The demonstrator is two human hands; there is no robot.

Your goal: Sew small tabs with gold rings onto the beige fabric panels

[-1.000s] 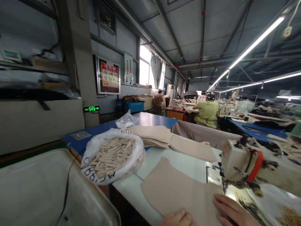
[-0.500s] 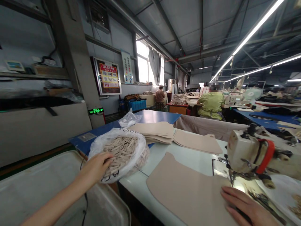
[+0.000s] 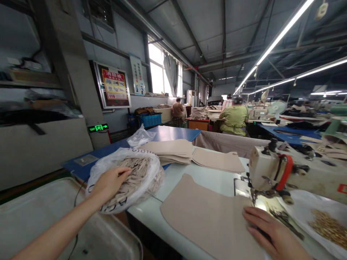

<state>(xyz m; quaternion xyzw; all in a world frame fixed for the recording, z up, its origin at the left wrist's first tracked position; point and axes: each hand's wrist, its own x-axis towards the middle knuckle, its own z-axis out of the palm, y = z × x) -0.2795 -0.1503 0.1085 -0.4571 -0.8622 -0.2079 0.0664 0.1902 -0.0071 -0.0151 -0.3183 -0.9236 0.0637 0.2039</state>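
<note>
My left hand [image 3: 112, 180] is over a white plastic bag [image 3: 94, 173] heaped with short beige strips [image 3: 137, 173]. Its thumb and fingers are pinched together at the near side of the heap; what they hold, if anything, I cannot make out. My right hand [image 3: 267, 227] lies with fingers stretched out on the right edge of a large beige fabric panel [image 3: 200, 213]. Just beyond those fingers stands a sewing machine [image 3: 264, 168] with a red guard, its lamp lit near the needle.
Stacked beige panels [image 3: 173, 150] and a flatter pile [image 3: 217, 159] lie behind on the table. At right, a white sheet [image 3: 298, 206] bears small brass-coloured pieces [image 3: 328, 224]. A grey tub [image 3: 114, 234] stands at lower left. A person in a green top [image 3: 234, 119] sits farther off.
The view has turned slightly to the right, so the scene sits farther left and more brass-coloured pieces show. My left hand has shifted slightly over the strips; my right hand stays on the panel.
</note>
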